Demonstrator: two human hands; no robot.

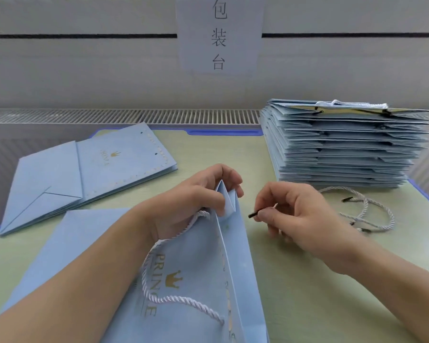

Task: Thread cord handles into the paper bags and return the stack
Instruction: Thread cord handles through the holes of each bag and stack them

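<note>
A light blue paper bag (188, 268) printed with gold letters and a crown lies flat in front of me. My left hand (196, 201) grips its folded top corner and lifts the edge open. A white twisted cord (156, 293) loops across the bag's face from under that hand. My right hand (295, 214) pinches a cord's black tip (254, 214), which points left toward the bag's raised edge, a short gap away. Two loose cords (367, 211) lie on the mat behind my right hand.
A tall stack of flat blue bags (344, 147) stands at the back right, a cord handle on its top bag. A few flat bags (84, 172) lie at the back left. The green mat (307, 280) has a blue border; a paper sign (219, 35) hangs on the wall.
</note>
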